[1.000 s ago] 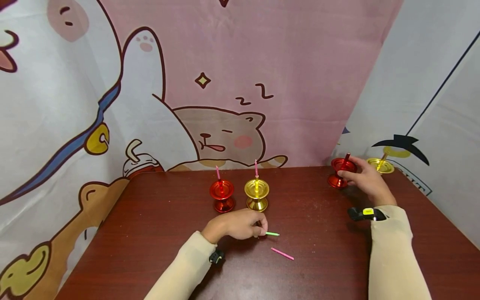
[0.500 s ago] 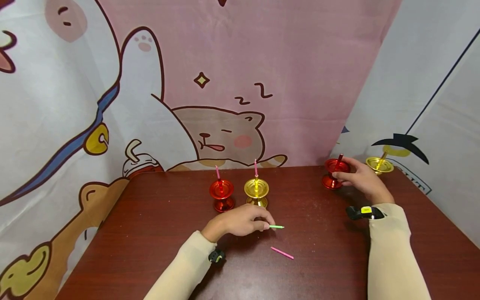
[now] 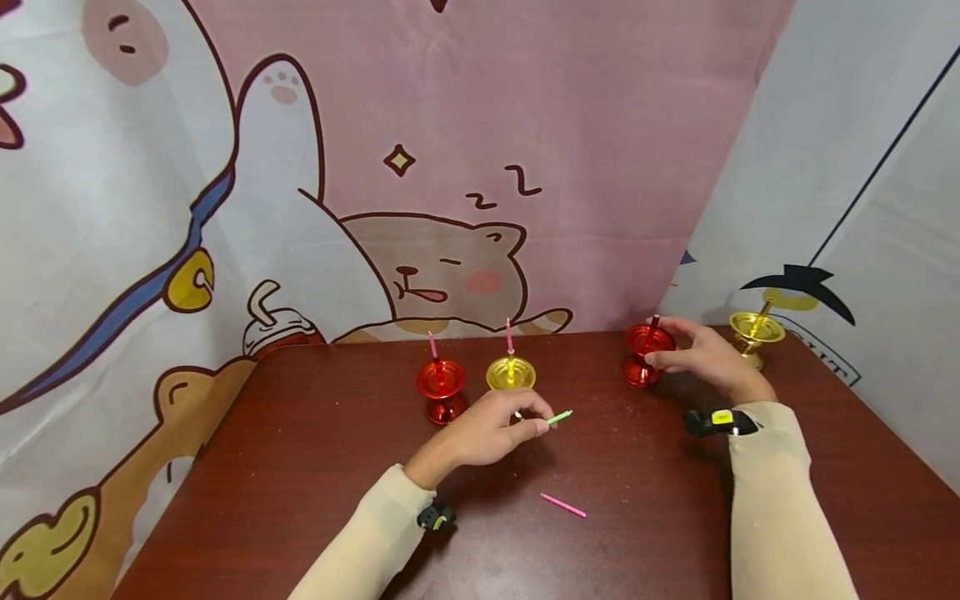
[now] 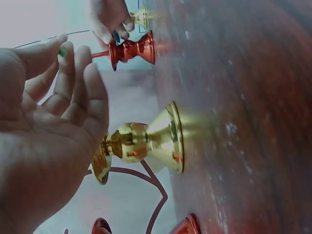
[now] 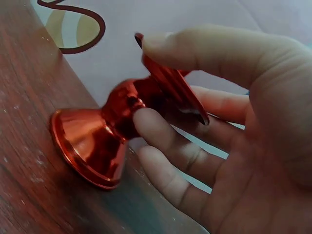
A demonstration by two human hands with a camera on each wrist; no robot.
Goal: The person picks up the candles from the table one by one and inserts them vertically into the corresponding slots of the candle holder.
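Note:
My left hand (image 3: 491, 429) pinches a slim green birthday candle (image 3: 559, 417) between thumb and fingers, raised off the table. Just behind it stands a gold candle holder (image 3: 512, 379) with a pink candle (image 3: 510, 337) upright in it; the hand hides its base. My right hand (image 3: 703, 358) grips a red candle holder (image 3: 637, 371), its thumb at the dish rim (image 5: 168, 73) and other fingers around the stem. A dark-looking stick (image 3: 652, 330) rises from that dish. In the left wrist view only a green end (image 4: 62, 51) shows at the fingertips.
Another red candle holder (image 3: 441, 382) with a pink candle stands left of the gold one. At the back right corner is a second gold holder (image 3: 756, 329) with a stick in it. A loose pink candle (image 3: 563, 505) lies on the brown table (image 3: 315, 483). A printed cloth (image 3: 622, 167) hangs behind.
My left hand has lifted the green candle off the table and moved slightly away from me. My right hand has shifted the red candle holder leftward, away from the far right gold one.

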